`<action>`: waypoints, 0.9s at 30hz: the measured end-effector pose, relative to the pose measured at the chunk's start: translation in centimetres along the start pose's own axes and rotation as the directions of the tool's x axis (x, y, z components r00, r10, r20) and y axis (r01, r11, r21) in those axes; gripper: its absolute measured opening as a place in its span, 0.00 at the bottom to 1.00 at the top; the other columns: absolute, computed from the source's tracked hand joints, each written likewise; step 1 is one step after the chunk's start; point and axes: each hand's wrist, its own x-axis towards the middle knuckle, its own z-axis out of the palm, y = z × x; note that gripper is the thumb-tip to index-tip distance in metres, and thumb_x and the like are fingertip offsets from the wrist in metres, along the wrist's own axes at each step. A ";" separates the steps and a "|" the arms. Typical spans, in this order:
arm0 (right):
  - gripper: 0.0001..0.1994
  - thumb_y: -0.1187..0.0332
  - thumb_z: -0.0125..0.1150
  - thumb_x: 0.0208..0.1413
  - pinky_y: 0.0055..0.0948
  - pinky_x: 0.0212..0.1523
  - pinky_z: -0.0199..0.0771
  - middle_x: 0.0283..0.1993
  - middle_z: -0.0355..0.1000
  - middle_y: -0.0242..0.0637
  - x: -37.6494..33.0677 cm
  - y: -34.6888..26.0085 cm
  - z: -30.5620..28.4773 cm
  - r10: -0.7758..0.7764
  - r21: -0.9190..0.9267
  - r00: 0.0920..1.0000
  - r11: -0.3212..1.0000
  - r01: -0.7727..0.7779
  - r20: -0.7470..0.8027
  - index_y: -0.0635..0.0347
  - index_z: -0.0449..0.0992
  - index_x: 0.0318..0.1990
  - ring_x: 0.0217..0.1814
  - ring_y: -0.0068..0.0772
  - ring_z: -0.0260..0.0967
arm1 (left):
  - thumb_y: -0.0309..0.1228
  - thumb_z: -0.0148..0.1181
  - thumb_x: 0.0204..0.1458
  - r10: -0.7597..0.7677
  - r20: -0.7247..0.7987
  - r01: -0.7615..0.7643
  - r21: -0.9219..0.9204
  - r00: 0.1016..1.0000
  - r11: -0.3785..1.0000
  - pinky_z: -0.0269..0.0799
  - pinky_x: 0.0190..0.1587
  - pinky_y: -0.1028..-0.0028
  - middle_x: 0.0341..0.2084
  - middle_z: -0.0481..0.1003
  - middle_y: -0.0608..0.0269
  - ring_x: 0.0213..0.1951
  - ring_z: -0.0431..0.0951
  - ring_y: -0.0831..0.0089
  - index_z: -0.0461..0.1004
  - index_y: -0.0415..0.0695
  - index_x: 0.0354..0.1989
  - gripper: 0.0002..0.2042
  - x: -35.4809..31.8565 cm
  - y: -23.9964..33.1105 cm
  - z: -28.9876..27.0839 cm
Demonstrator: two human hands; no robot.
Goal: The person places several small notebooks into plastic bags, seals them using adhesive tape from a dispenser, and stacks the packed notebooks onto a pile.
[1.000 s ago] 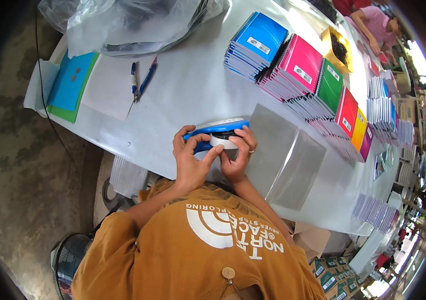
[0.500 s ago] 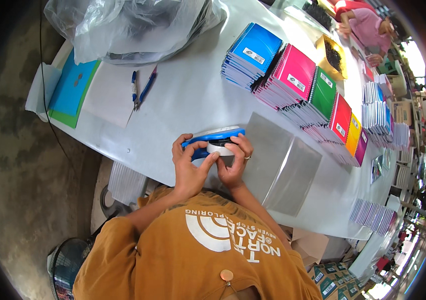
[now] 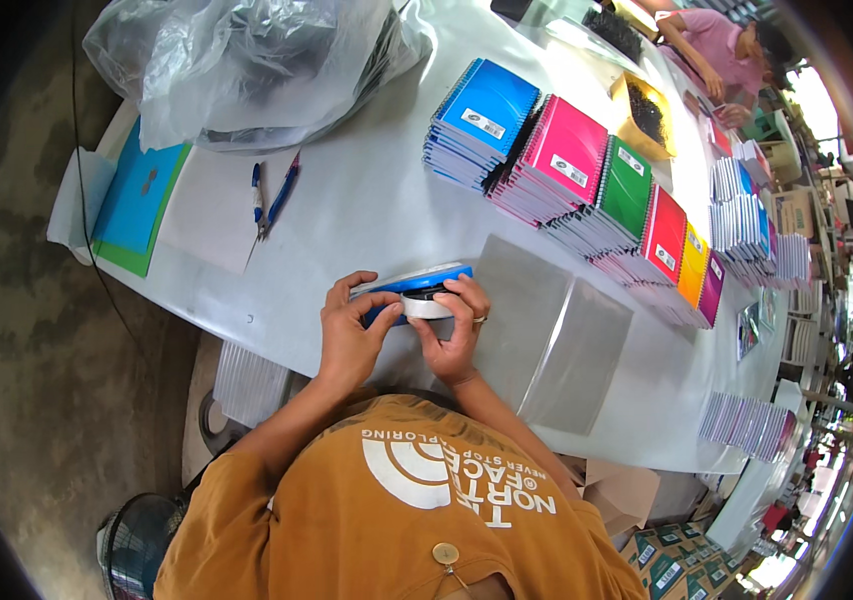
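Two-handed hold | left hand (image 3: pixel 349 340) grips one end of blue tool (image 3: pixel 458 272), right hand (image 3: pixel 453 345) its white roll (image 3: pixel 425 309), presumably steadying both | over near side of table (image 3: pixel 347 215), left of clear sheet (image 3: pixel 517 300)

Tabletop (image 3: pixel 357 205) over here is pretty smooth with a soft sheen. The clear sheets (image 3: pixel 532 335) are slick, shiny plastic, and that bag (image 3: pixel 247 85) is all crinkly see-through plastic. Blue tool (image 3: pixel 454 273) looks like smooth hard plastic. Pink notebook (image 3: pixel 567 143) has a glossy cover, metal-looking spiral. Shirt (image 3: pixel 322 505)'s matt cloth; floor (image 3: pixel 27 330)'s dull, mottled, concrete-ish.
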 end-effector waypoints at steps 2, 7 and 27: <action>0.21 0.63 0.68 0.46 0.43 0.57 0.57 0.53 0.63 0.37 0.0 0.0 0.0 0.006 -0.003 1.000 1.000 -0.006 -0.010 0.53 0.67 0.47 0.59 0.47 0.57 | 0.29 0.64 0.46 0.039 0.056 -0.045 0.108 0.998 0.993 0.64 0.52 0.67 0.50 0.67 0.56 0.54 0.65 0.61 0.80 0.44 0.32 0.06 0.7 0.0 -0.5; 0.21 0.64 0.68 0.46 0.43 0.57 0.56 0.53 0.64 0.37 0.4 -0.2 0.1 0.019 -0.032 1.000 0.999 -0.020 -0.004 0.53 0.67 0.47 0.59 0.46 0.58 | 0.26 0.63 0.42 0.148 0.037 -0.152 0.167 0.988 0.974 0.62 0.52 0.65 0.46 0.69 0.56 0.52 0.64 0.59 0.77 0.42 0.27 0.03 1.8 0.5 -0.1; 0.24 0.61 0.70 0.44 0.42 0.59 0.55 0.52 0.66 0.42 0.2 0.2 -0.2 0.133 0.083 0.991 0.988 -0.132 -0.001 0.56 0.68 0.48 0.57 0.45 0.61 | 0.29 0.67 0.40 0.417 0.094 -0.424 0.068 0.904 0.903 0.62 0.53 0.57 0.33 0.74 0.57 0.44 0.72 0.53 0.71 0.43 0.31 0.11 2.1 -1.0 -0.1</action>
